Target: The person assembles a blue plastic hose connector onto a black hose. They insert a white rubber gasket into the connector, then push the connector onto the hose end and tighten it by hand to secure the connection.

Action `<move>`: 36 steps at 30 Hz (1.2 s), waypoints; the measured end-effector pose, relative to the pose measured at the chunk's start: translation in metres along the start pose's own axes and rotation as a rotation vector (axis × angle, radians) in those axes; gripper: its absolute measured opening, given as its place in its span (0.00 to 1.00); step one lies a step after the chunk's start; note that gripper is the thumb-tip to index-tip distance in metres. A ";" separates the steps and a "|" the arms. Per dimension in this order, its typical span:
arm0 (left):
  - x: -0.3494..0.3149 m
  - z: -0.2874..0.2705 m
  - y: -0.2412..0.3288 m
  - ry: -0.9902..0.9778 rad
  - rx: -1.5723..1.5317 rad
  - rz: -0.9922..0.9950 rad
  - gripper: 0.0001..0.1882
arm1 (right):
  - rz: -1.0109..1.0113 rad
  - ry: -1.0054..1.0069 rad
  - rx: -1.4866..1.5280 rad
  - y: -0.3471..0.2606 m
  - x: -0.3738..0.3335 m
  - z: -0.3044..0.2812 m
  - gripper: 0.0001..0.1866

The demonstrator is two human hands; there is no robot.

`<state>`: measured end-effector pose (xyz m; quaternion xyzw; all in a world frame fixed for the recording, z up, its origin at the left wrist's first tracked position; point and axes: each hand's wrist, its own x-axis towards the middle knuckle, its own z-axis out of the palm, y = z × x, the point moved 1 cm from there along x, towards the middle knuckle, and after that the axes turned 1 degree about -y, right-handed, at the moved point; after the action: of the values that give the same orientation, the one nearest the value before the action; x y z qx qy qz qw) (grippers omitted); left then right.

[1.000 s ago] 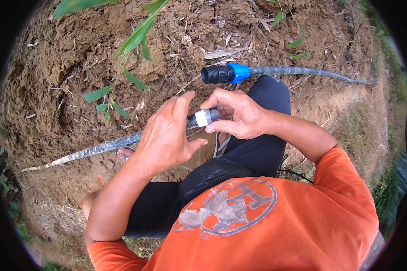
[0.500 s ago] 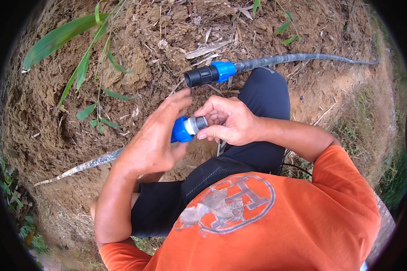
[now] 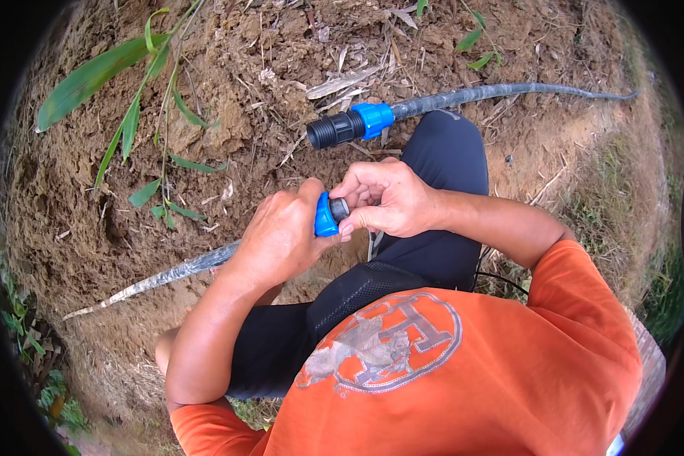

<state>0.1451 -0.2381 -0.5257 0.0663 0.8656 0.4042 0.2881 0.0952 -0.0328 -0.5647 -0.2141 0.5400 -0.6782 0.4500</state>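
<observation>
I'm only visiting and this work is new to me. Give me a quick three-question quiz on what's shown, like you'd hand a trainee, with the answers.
1. Where is the black coupling?
A) In the left hand
B) Farther from the body than both hands
C) On the shirt

2. True or false: the right hand is lying flat on the soil.

3. How many blue nuts show?

Key: 1 B. 2 False; it is at the pipe end. 3 Two: one in the left hand, one on the coupling.
</observation>
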 end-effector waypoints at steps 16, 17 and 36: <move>0.006 0.003 0.004 0.053 0.166 -0.022 0.22 | 0.226 0.024 0.169 -0.006 0.006 -0.003 0.22; 0.007 0.004 0.004 0.065 0.168 -0.044 0.22 | 0.243 0.024 0.169 -0.006 0.006 -0.003 0.22; 0.003 0.000 0.013 0.058 -0.163 -0.117 0.42 | -0.070 -0.020 -1.255 -0.036 0.030 -0.098 0.27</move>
<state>0.1406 -0.2288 -0.5175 -0.0197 0.8401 0.4576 0.2906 -0.0092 -0.0048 -0.5693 -0.4617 0.8236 -0.2443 0.2210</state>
